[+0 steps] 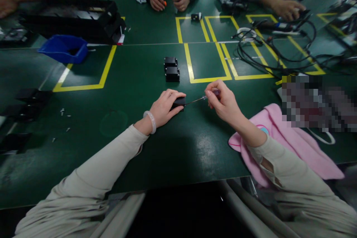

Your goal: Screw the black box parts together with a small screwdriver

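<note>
On the green table (167, 148), my left hand (164, 108) is closed over a small black block-shaped part (179, 102), thumb on its near side and fingers on top. My right hand (223, 102) grips the purplish handle of a screwdriver (198, 100). Its thin metal shaft points left, and the tip meets the right side of the black part. Whether the tip sits in a screw is too small to see. Just beyond, two similar black parts (172, 73) stand one behind the other. Several small screws (62, 111) lie loose to the left.
A blue bin (65, 49) and a long black housing (72, 18) stand at the back left. More black parts (28, 109) lie at the left edge. Tangled cables (279, 57) and a pink cloth (290, 145) are on the right. Co-workers' hands (169, 0) show across the table.
</note>
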Available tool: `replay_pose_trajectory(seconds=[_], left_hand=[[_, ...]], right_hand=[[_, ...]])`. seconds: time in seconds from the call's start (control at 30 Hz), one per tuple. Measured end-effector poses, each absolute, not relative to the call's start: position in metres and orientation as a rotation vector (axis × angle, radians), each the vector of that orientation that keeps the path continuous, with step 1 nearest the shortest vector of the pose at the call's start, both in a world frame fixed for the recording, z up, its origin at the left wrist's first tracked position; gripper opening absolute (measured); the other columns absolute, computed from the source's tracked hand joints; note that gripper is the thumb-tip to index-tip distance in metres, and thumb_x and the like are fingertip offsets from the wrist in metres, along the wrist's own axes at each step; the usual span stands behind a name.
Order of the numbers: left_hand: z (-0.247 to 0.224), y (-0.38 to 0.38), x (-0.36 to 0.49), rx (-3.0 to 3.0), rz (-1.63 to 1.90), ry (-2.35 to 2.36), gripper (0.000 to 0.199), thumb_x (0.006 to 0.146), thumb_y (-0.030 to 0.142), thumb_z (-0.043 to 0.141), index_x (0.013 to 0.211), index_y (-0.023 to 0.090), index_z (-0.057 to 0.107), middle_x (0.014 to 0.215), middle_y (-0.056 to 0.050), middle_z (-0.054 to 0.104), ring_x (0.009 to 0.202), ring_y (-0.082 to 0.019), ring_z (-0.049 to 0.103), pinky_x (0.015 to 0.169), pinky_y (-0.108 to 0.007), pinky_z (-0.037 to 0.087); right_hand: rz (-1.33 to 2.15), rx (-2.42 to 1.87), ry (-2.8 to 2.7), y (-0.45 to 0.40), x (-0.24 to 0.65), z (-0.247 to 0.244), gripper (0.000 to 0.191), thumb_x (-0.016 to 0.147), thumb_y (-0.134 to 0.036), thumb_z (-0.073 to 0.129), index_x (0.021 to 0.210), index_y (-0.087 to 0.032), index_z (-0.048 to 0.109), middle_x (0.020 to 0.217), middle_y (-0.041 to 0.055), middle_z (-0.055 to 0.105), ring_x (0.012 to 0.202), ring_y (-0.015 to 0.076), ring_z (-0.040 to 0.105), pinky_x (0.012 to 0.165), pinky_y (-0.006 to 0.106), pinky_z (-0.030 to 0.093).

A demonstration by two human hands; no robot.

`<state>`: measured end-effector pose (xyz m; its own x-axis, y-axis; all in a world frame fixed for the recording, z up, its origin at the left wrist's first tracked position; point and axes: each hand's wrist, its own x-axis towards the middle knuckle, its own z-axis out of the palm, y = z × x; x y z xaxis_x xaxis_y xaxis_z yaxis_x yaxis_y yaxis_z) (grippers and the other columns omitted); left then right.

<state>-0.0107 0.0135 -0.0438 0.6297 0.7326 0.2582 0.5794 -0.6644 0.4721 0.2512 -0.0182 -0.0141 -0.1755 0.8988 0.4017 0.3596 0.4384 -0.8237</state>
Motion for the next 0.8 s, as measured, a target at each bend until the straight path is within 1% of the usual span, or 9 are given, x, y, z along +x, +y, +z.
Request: replay_pose_trajectory(seconds=[0.1, 0.2, 0.33, 0.53, 0.7, 0.8], left_hand=[[-0.0442, 0.0139, -0.0108, 2.510, 0.622, 1.047, 0.039, 0.103, 0.032, 0.058, 0.141, 0.023, 0.055, 0.132, -0.012, 0.060, 0.126, -0.030, 0.057, 0.112, -0.052, 0.048], [-0.0448, 0.0141, -0.0110, 2.514, 0.625, 1.044, 0.039, 0.103, 0.032, 0.058, 0.141, 0.022, 0.055, 0.132, -0.012, 0.060, 0.126, -0.030, 0.057, 0.112, -0.052, 0.048], [-0.0452, 0.0139, -0.0111, 2.513, 0.631, 1.048, 0.040, 0.103, 0.032, 0.058, 0.141, 0.021, 0.056, 0.132, -0.013, 0.060, 0.126, -0.030, 0.057, 0.112, -0.052, 0.048], [-0.0441, 0.0140, -0.0111, 2.510, 0.619, 1.047, 0.040, 0.103, 0.033, 0.058, 0.141, 0.022, 0.056, 0.132, -0.012, 0.060, 0.126, -0.030, 0.057, 0.112, -0.051, 0.048], [-0.0435, 0.0137, -0.0110, 2.510, 0.625, 1.041, 0.040, 0.103, 0.033, 0.057, 0.141, 0.021, 0.056, 0.132, -0.013, 0.060, 0.126, -0.031, 0.057, 0.112, -0.052, 0.048], [-0.0445, 0.0140, -0.0112, 2.514, 0.622, 1.039, 0.040, 0.103, 0.033, 0.057, 0.141, 0.021, 0.056, 0.132, -0.013, 0.060, 0.126, -0.031, 0.057, 0.112, -0.052, 0.048]], right_hand=[[0.715, -1.087, -1.737, -0.0185, 0.2510, -0.0147, 0.013, 0.103, -0.037, 0.058, 0.107, -0.025, 0.054, 0.074, -0.0041, 0.056, 0.063, 0.0140, 0.056, 0.061, 0.030, 0.042], [0.704, -1.086, -1.752, -0.0186, 0.2512, -0.0136, 0.013, 0.103, -0.037, 0.059, 0.102, -0.025, 0.054, 0.075, -0.0036, 0.057, 0.065, 0.0137, 0.057, 0.061, 0.030, 0.042], [0.707, -1.074, -1.767, -0.0189, 0.2512, -0.0120, 0.022, 0.105, -0.043, 0.058, 0.093, -0.024, 0.053, 0.071, -0.0033, 0.056, 0.064, 0.0135, 0.056, 0.060, 0.030, 0.040], [0.714, -1.068, -1.750, -0.0187, 0.2508, -0.0124, 0.019, 0.105, -0.043, 0.057, 0.103, -0.024, 0.054, 0.078, -0.0026, 0.058, 0.066, 0.0134, 0.057, 0.060, 0.029, 0.041], [0.721, -1.071, -1.771, -0.0180, 0.2520, -0.0134, 0.023, 0.106, -0.043, 0.057, 0.093, -0.024, 0.053, 0.070, -0.0045, 0.054, 0.059, 0.0121, 0.050, 0.058, 0.030, 0.037], [0.723, -1.061, -1.756, -0.0180, 0.2516, -0.0146, 0.015, 0.106, -0.038, 0.056, 0.100, -0.024, 0.053, 0.072, -0.0044, 0.054, 0.059, 0.0122, 0.051, 0.059, 0.030, 0.038]])
